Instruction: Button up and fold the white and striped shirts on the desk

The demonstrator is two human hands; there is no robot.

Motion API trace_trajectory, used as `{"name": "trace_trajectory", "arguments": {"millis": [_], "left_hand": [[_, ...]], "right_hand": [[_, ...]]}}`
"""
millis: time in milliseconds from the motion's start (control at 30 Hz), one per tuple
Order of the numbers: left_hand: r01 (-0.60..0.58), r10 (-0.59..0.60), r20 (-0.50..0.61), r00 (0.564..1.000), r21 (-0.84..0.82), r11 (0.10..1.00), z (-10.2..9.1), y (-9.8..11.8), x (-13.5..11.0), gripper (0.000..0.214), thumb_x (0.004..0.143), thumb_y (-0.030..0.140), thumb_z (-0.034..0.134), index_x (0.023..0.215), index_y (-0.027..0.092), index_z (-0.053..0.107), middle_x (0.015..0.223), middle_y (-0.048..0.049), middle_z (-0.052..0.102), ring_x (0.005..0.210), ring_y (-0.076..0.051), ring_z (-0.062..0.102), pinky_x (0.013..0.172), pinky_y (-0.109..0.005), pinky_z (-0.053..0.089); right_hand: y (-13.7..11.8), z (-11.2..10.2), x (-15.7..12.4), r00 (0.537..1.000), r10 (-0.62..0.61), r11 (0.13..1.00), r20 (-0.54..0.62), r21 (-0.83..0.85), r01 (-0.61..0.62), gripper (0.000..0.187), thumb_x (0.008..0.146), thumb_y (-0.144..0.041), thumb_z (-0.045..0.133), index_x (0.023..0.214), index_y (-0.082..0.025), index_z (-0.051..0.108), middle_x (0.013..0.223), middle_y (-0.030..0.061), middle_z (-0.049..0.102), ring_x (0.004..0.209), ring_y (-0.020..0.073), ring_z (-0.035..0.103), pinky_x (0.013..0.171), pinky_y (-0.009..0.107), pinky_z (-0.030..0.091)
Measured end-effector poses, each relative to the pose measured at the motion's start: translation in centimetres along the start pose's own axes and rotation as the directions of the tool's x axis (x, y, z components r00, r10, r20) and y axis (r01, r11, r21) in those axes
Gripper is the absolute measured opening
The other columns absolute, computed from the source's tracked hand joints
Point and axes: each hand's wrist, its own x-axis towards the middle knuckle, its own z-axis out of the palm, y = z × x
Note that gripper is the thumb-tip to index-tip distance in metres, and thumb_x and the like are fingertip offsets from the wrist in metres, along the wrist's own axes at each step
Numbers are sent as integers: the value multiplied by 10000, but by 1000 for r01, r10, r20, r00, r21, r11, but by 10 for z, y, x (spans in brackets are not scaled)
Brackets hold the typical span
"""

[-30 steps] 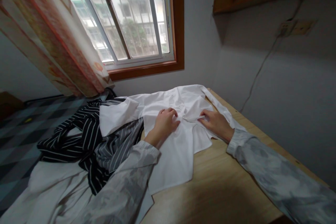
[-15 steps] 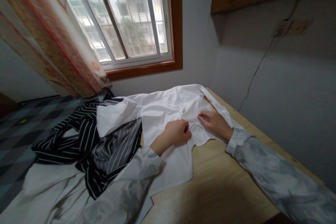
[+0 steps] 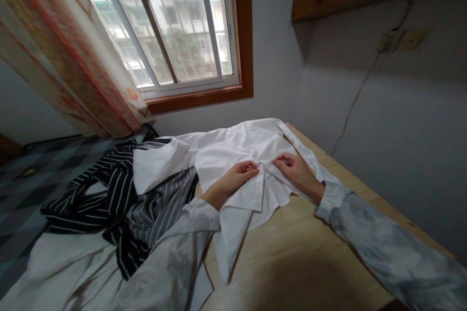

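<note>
A white shirt (image 3: 222,150) lies spread and wrinkled over the wooden table (image 3: 299,257), one sleeve running along the right side. Near its middle, my left hand (image 3: 237,177) pinches the edge of the front, and a flap of cloth hangs below the fingers. Just to the right, my right hand (image 3: 297,172) is closed in a pinch on the same shirt. The fingertips of both hands are a short gap apart. Any button between them is too small to make out.
A black-and-white striped garment (image 3: 120,180) is heaped to the left, with pale cloth (image 3: 69,267) below it. Beyond lies a checked bedspread (image 3: 22,194). A window (image 3: 182,24) and curtain (image 3: 83,58) stand behind. A cord (image 3: 352,107) runs down the right wall under a shelf (image 3: 328,7).
My left hand has risen slightly and turned, lifting the shirt's front edge, so the lower cloth now hangs in a folded point. My right hand has shifted slightly and closed its pinch.
</note>
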Motion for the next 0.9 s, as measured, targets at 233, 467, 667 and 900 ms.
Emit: {"name": "trace_trajectory", "arguments": {"millis": [233, 467, 667, 900], "left_hand": [[-97, 98, -3, 995, 115, 989, 3, -10, 4, 506, 833, 634, 836, 873, 155, 677, 762, 26, 573, 690, -115, 484, 652, -253, 353], [-124, 115, 53, 992, 211, 970, 6, -7, -2, 504, 854, 631, 821, 824, 154, 659, 697, 49, 502, 626, -91, 400, 592, -255, 274], [-99, 92, 41, 995, 227, 969, 8, -1, -6, 545, 849, 677, 803, 826, 144, 690, 603, 64, 478, 544, -77, 357, 535, -254, 227], [-50, 49, 11, 999, 178, 983, 9, 1, -8, 527, 802, 653, 849, 795, 148, 698, 586, 56, 504, 519, -75, 383, 521, -250, 229]], "right_hand": [[-6, 18, -15, 993, 36, 988, 112, 148, -52, 336, 901, -535, 795, 932, -206, 730, 859, 42, 776, 774, 211, 702, 685, 303, 514], [-18, 18, -18, 981, -193, 974, -2, -121, 192, 220, 950, -434, 764, 876, -227, 749, 896, 46, 748, 864, 227, 681, 796, 348, 521], [-29, 21, -26, 954, -295, 933, 51, -200, 299, 185, 1000, -403, 721, 920, -238, 752, 929, 52, 758, 897, 237, 698, 838, 358, 536], [-30, 20, -29, 950, -299, 926, 91, -214, 312, 140, 993, -315, 657, 1017, -243, 774, 1029, 68, 809, 972, 261, 745, 910, 388, 573]]}}
